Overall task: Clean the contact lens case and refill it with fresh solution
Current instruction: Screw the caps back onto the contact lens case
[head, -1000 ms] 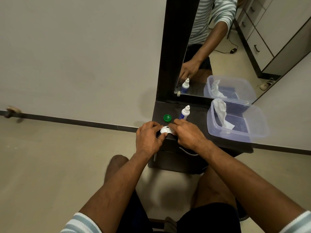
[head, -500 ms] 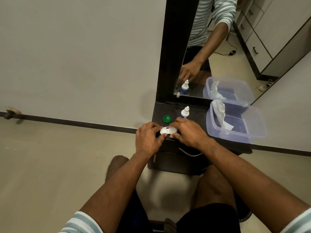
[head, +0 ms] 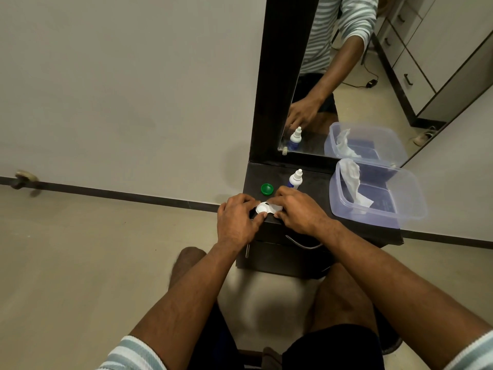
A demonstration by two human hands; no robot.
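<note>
A white contact lens case point(head: 266, 208) lies on the front edge of the dark cabinet top point(head: 317, 193). My left hand point(head: 237, 220) pinches its left end with thumb and fingers. My right hand point(head: 298, 209) covers its right end with fingertips pressed on it. A loose green cap point(head: 267, 189) lies just behind the case. The small white and blue solution bottle point(head: 295, 179) stands upright behind my right hand. The right half of the case is hidden under my fingers.
A clear plastic tub point(head: 378, 209) with a white tissue point(head: 353, 182) in it sits at the right of the cabinet top. A mirror point(head: 346, 76) in a dark frame rises behind. The floor drops away on the left; my knees are under the cabinet front.
Both hands stayed on the case. My right fingers shifted slightly, so more of the white case shows between the hands than a second ago.
</note>
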